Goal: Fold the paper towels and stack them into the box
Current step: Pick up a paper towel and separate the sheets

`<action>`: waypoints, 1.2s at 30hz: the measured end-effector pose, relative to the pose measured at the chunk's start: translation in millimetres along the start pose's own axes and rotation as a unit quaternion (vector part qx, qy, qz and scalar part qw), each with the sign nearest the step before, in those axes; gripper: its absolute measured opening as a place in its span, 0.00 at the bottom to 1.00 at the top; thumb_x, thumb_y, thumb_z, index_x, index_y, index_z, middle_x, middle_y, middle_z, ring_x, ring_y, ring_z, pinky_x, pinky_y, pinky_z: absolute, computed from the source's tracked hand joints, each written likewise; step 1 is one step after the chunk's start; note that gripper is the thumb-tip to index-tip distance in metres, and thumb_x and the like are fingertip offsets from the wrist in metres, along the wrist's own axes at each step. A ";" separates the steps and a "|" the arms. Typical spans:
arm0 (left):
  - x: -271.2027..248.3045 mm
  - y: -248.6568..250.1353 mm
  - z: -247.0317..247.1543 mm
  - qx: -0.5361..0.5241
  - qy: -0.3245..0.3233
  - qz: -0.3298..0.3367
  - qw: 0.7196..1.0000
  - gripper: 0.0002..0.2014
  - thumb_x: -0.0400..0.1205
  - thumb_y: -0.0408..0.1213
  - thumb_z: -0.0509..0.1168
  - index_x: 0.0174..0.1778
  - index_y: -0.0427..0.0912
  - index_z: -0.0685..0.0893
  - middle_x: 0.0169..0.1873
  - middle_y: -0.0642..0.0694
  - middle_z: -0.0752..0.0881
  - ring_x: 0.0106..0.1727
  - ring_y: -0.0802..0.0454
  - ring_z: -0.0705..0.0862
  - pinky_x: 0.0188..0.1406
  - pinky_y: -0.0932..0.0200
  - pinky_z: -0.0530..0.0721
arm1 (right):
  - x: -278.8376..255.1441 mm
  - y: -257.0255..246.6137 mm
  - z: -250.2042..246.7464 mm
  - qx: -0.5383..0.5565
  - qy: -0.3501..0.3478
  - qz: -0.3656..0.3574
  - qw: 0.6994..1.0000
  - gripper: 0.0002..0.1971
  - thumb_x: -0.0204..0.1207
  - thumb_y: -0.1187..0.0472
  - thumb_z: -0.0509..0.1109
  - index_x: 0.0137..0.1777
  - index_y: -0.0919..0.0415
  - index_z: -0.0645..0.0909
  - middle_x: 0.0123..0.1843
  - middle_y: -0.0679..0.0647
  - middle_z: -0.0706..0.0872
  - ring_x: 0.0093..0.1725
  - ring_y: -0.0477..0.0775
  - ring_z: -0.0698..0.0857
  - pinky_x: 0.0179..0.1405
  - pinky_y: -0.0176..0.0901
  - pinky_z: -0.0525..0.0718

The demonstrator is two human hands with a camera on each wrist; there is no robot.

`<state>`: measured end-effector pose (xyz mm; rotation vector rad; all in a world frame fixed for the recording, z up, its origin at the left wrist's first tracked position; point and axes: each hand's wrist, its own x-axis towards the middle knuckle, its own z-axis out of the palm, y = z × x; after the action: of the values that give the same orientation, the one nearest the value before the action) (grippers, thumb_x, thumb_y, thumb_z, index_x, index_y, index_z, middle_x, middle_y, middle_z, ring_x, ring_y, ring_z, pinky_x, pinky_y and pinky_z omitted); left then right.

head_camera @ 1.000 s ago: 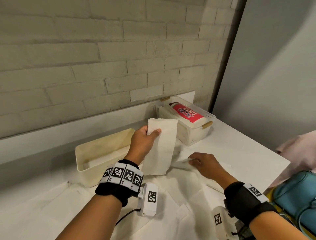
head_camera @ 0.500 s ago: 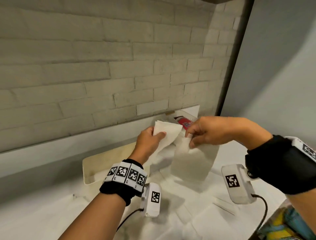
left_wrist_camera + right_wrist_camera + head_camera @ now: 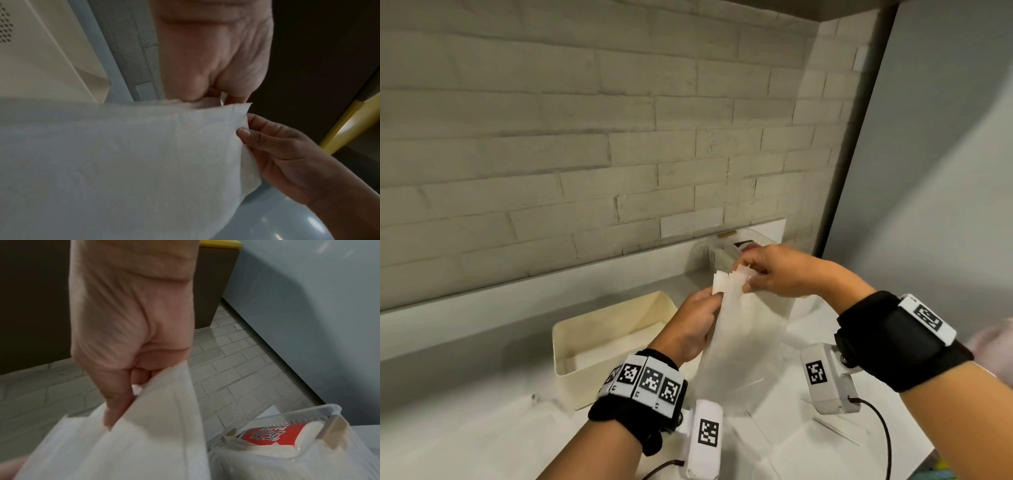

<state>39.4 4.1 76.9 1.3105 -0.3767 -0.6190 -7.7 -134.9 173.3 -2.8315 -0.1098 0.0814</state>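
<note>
Both hands hold white paper towels (image 3: 748, 342) up in the air over the table, and the sheets hang down together. My left hand (image 3: 717, 298) pinches their top left edge. My right hand (image 3: 746, 279) pinches the top edge just to the right, thumb in front. In the left wrist view the left hand (image 3: 222, 100) grips the upper edge of the towels (image 3: 123, 162), with the right hand's fingers (image 3: 244, 131) at the corner. The right wrist view shows the right hand (image 3: 123, 402) pinching the towels (image 3: 144, 443). The open cream box (image 3: 613, 325) stands on the table, left of the hands.
More flat paper towels (image 3: 774, 445) lie spread on the white table under the hands. A clear plastic container (image 3: 298, 415) with a red paper package (image 3: 265, 433) stands at the back right against the brick wall (image 3: 619, 154). A grey wall closes off the right side.
My right hand picked a towel up from the table and brought it against the towel in my left hand. Both hands now pinch the sheets together, higher up.
</note>
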 end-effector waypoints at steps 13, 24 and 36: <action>-3.5 -0.2 2.0 -0.060 -0.013 0.004 0.998 0.18 0.88 0.44 0.51 0.48 0.41 0.86 0.37 0.46 0.91 0.38 0.55 0.90 0.41 0.64 0.87 | 2.5 -4.9 8.9 0.003 0.007 0.010 1.000 0.35 0.77 0.59 0.71 0.80 0.49 0.58 0.65 0.53 0.81 0.46 0.43 0.74 0.45 0.28 0.69; -2.8 1.7 6.6 -0.032 0.048 0.031 0.998 0.14 0.83 0.40 0.62 0.35 0.42 0.87 0.38 0.43 0.88 0.45 0.46 0.84 0.55 0.52 0.79 | 7.1 -3.1 23.8 -0.030 0.051 0.002 0.998 0.43 0.79 0.58 0.66 0.82 0.46 0.37 0.76 0.61 0.68 0.67 0.62 0.76 0.63 0.48 0.75; 0.1 1.8 6.5 -0.057 0.094 0.023 0.994 0.13 0.84 0.40 0.60 0.44 0.38 0.87 0.42 0.38 0.89 0.49 0.42 0.86 0.60 0.47 0.80 | 5.2 -3.9 37.9 -0.058 0.220 -0.054 0.972 0.37 0.71 0.54 0.75 0.77 0.52 0.61 0.58 0.57 0.80 0.57 0.57 0.79 0.51 0.41 0.74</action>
<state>36.0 -0.8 80.2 1.2354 -0.2136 -0.4659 -5.3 -119.4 138.2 -2.8734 -0.1721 -0.5900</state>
